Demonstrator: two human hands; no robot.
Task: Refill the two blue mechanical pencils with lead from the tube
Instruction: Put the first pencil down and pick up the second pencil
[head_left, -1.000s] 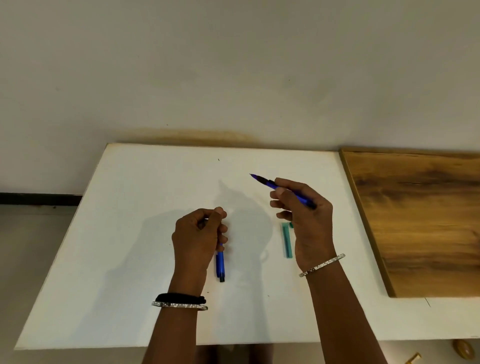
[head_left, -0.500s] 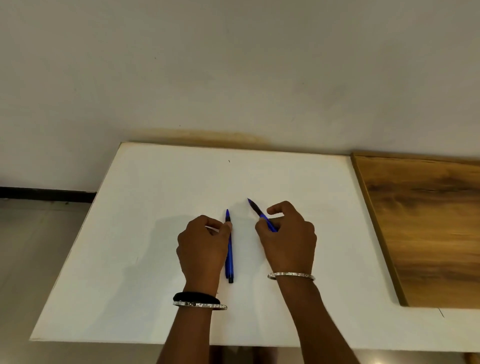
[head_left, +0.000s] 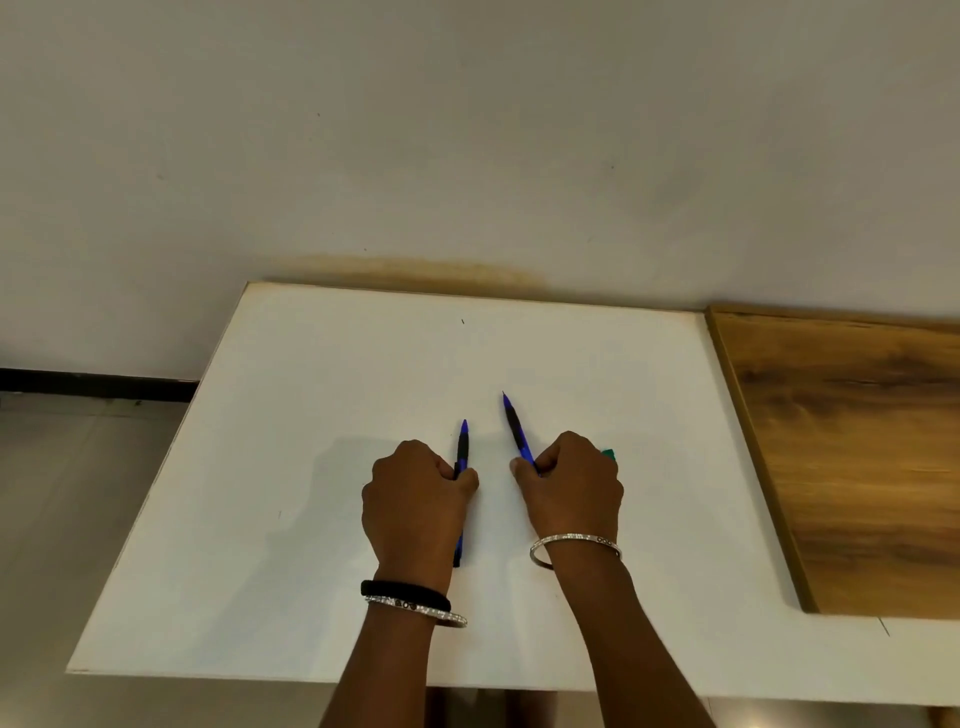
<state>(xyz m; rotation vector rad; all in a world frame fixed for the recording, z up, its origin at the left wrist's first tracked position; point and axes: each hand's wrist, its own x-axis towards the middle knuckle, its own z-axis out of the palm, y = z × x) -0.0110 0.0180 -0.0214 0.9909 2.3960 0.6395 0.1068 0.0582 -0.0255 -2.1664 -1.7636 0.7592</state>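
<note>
My left hand (head_left: 415, 499) has its fingers clamped on one blue mechanical pencil (head_left: 462, 452), my right hand (head_left: 571, 483) on the other pencil (head_left: 517, 431), both mid-counter (head_left: 311, 415), tips toward the far edge. They look light, stiff and slick; the dark rubber grips seem best. The green lead tube (head_left: 609, 453) peeks from behind my right knuckles.

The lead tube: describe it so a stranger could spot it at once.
Start at the white table and find the right hand near its middle. Peeking out beyond that hand's knuckles is the lead tube, the only green item; both pencils are blue.
</note>
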